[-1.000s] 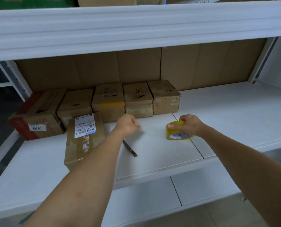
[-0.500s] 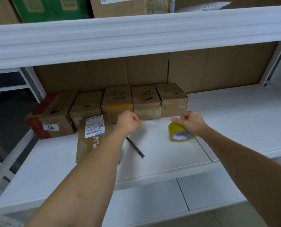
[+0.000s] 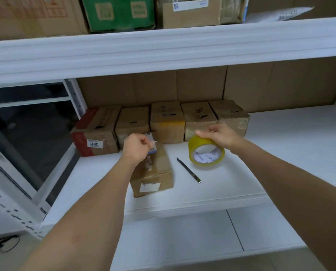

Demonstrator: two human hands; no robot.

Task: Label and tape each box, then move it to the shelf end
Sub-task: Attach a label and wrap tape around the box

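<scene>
Closest to the person, a brown box [image 3: 153, 173] lies lengthwise on the white shelf [image 3: 231, 184], a small white label on its near end and a printed label at its far end, mostly hidden by the left hand [image 3: 136, 146]. That hand is curled above the box's far end, pinching what looks like the clear free end of tape between thumb and fingers. Just to the right a slim utility knife [image 3: 188, 170] lies loose on the shelf. Beyond it the right hand [image 3: 219, 134] grips the top of a yellow tape roll [image 3: 206, 153], which hangs tilted above the shelf. Further back, five boxes [image 3: 167, 122] stand in a row against the cardboard backing, reaching to the left end of the shelf. As I read it, the near box is labelled already and the taping is only beginning; cutting the strip and moving the box to the end are left.
</scene>
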